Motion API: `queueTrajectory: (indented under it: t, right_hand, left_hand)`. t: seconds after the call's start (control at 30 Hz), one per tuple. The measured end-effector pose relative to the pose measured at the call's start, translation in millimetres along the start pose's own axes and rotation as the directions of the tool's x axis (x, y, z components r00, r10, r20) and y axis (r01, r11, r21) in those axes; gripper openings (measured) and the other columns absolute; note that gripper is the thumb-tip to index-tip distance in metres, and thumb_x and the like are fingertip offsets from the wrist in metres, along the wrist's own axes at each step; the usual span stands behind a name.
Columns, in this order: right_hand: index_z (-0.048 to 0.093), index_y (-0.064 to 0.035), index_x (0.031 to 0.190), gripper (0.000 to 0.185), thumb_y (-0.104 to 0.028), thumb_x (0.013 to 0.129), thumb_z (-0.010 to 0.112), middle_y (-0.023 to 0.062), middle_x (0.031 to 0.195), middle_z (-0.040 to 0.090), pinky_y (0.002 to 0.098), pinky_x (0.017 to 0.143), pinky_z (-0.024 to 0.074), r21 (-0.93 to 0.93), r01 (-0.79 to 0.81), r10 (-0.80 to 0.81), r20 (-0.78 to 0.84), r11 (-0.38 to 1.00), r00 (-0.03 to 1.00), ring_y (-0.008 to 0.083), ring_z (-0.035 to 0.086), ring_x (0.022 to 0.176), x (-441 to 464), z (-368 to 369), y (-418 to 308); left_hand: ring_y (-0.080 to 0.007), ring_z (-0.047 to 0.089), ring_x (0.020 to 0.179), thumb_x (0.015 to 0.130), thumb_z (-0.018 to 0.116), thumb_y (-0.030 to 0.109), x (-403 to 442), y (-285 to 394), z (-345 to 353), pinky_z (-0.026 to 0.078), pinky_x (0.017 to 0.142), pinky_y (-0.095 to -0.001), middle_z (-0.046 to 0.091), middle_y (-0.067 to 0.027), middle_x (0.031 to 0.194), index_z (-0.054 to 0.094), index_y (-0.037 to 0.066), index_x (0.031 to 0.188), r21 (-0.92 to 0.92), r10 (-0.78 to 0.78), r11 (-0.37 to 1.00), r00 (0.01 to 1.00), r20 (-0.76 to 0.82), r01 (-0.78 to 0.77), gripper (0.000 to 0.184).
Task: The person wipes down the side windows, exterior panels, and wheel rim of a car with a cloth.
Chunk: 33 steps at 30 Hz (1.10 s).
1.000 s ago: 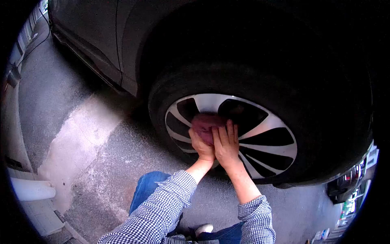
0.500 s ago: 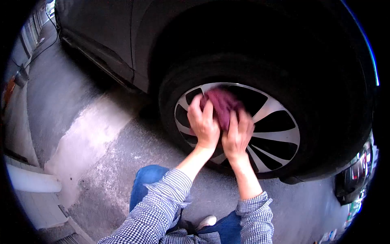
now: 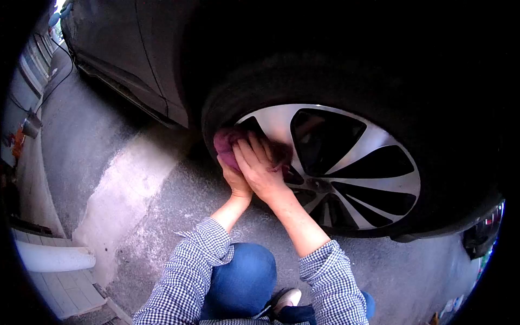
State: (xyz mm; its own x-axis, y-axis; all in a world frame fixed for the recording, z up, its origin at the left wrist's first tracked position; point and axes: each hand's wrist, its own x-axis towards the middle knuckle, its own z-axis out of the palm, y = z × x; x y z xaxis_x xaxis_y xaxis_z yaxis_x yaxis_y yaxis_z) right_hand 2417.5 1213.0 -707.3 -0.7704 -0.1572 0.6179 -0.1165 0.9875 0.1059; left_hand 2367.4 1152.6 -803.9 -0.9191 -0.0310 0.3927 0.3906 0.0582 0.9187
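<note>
A dark red cloth (image 3: 226, 142) is bunched up against the left side of the car wheel's rim (image 3: 374, 157), close to the black tyre (image 3: 216, 103). My right hand (image 3: 261, 167) presses on the cloth from above, its fingers bent over it. Just below and to the left, my left hand (image 3: 234, 179) grips the cloth's lower edge, partly covered by the right. The two wrists nearly touch. Silver spokes with dark gaps fan out to the right of my hands, around a dark hub (image 3: 319, 186).
The dark car body (image 3: 111, 49) rises over the wheel. At the lower left, a white pipe (image 3: 57, 257) juts from the wall side. A hose or cable (image 3: 69, 70) runs along the far left, near a small bucket (image 3: 31, 125). Another vehicle (image 3: 481, 238) stands at far right.
Both hands and the cloth have moved left and slightly down, from the upper middle of the rim to its left edge. My right hand now overlaps the left. The view has shifted a little.
</note>
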Motion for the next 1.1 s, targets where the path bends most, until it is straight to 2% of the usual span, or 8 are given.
queueTrajectory:
  t: [0.17, 0.2, 0.23, 0.47, 0.77, 0.9, 0.97, 1.1]
  right_hand:
    - [0.057, -0.0043, 0.117, 0.042, -0.018, 0.077, 0.055, 0.0151, 0.125, 0.052, 0.0469, 0.096, 0.0385, 0.067, -0.152, 0.143, 0.117, 0.986, 0.983, 0.0333, 0.049, 0.115, -80.0, -8.2, 14.1]
    - [0.057, -0.0039, 0.117, 0.04, -0.016, 0.08, 0.053, 0.0144, 0.126, 0.051, 0.0469, 0.094, 0.0396, 0.154, -0.339, 0.32, 0.135, 0.928, 0.938, 0.0313, 0.049, 0.116, -96.9, -12.6, 17.9]
    - [0.058, -0.0036, 0.115, 0.037, -0.016, 0.08, 0.052, 0.0152, 0.124, 0.052, 0.0476, 0.092, 0.0405, -0.058, -0.138, 0.147, 0.172, 0.989, 0.974, 0.0316, 0.05, 0.113, -120.3, -22.1, 25.7]
    - [0.059, -0.0017, 0.109, 0.039, -0.006, 0.07, 0.055, 0.015, 0.119, 0.055, 0.0451, 0.085, 0.0431, -0.086, -0.373, 0.381, 0.31, 0.924, 0.871, 0.0331, 0.053, 0.106, -204.0, -53.5, 14.6]
    - [0.06, -0.0075, 0.116, 0.043, -0.019, 0.075, 0.052, 0.0081, 0.123, 0.055, 0.0386, 0.086, 0.0431, -0.038, -0.115, 0.108, -0.138, 0.993, 0.984, 0.0261, 0.053, 0.112, -36.3, -39.2, -1.2]
    - [0.059, -0.0108, 0.118, 0.044, -0.023, 0.076, 0.052, 0.0069, 0.126, 0.052, 0.0425, 0.096, 0.0378, -0.035, -0.114, 0.113, -0.017, 0.993, 0.993, 0.0277, 0.046, 0.122, -3.3, 10.4, -3.6]
    - [0.059, -0.0117, 0.117, 0.042, -0.024, 0.078, 0.05, 0.004, 0.129, 0.051, 0.043, 0.102, 0.0322, -0.089, -0.041, 0.043, 0.021, 0.995, 0.999, 0.0258, 0.043, 0.126, -14.3, 18.5, -2.2]
    - [0.059, -0.012, 0.118, 0.041, -0.023, 0.079, 0.05, 0.0046, 0.13, 0.05, 0.0427, 0.103, 0.032, -0.08, -0.009, 0.025, 0.201, 0.997, 0.979, 0.0241, 0.043, 0.125, -59.9, 16.9, -1.6]
  left_hand:
    - [-0.0339, 0.056, 0.107, 0.087, 0.058, 0.025, -53.2, 1.1, 6.1, 0.046, 0.089, -0.0379, 0.053, -0.0185, 0.12, 0.046, 0.005, 0.124, 0.129, -0.123, 0.988, 0.945, 0.304, 0.087, 0.044]
    - [-0.0358, 0.056, 0.102, 0.084, 0.058, 0.023, -57.6, 11.9, 3.1, 0.048, 0.084, -0.0406, 0.053, -0.0191, 0.115, 0.049, 0.005, 0.12, 0.268, -0.068, 0.962, 0.899, 0.433, -0.056, 0.041]
    - [-0.0377, 0.057, 0.098, 0.082, 0.059, 0.021, -59.0, 23.5, 0.2, 0.049, 0.078, -0.0432, 0.054, -0.0196, 0.11, 0.052, 0.005, 0.115, 0.377, -0.035, 0.901, 0.828, 0.56, -0.217, 0.038]
    - [-0.0323, 0.057, 0.087, 0.071, 0.06, 0.007, -88.0, 19.0, -36.6, 0.051, 0.067, -0.0395, 0.053, -0.0145, 0.101, 0.059, 0.01, 0.107, -0.013, 0.35, 0.843, 0.528, 0.774, -0.538, 0.036]
    - [-0.0373, 0.043, 0.115, 0.079, 0.053, 0.002, 13.9, 37.4, -51.1, 0.034, 0.099, -0.0428, 0.044, -0.0216, 0.124, 0.048, -0.002, 0.124, 0.342, 0.435, 0.843, 0.9, 0.019, -0.415, 0.045]
    - [-0.0373, 0.041, 0.119, 0.091, 0.055, 0.025, 29.5, 16.7, -17.8, 0.029, 0.103, -0.0442, 0.041, -0.0244, 0.132, 0.037, -0.004, 0.131, 0.175, 0.332, 0.928, 0.943, 0.017, -0.33, 0.053]
    - [-0.0382, 0.042, 0.118, 0.091, 0.054, 0.027, 23.4, 15.2, -23.9, 0.03, 0.102, -0.0448, 0.043, -0.0237, 0.129, 0.038, -0.003, 0.13, 0.285, 0.353, 0.86, 0.897, 0.267, -0.424, 0.052]
    - [-0.0378, 0.044, 0.115, 0.088, 0.053, 0.024, -23.0, -5.7, -20.1, 0.032, 0.101, -0.0425, 0.047, -0.023, 0.125, 0.043, -0.002, 0.126, 0.192, 0.176, 0.956, 0.957, 0.232, -0.223, 0.046]
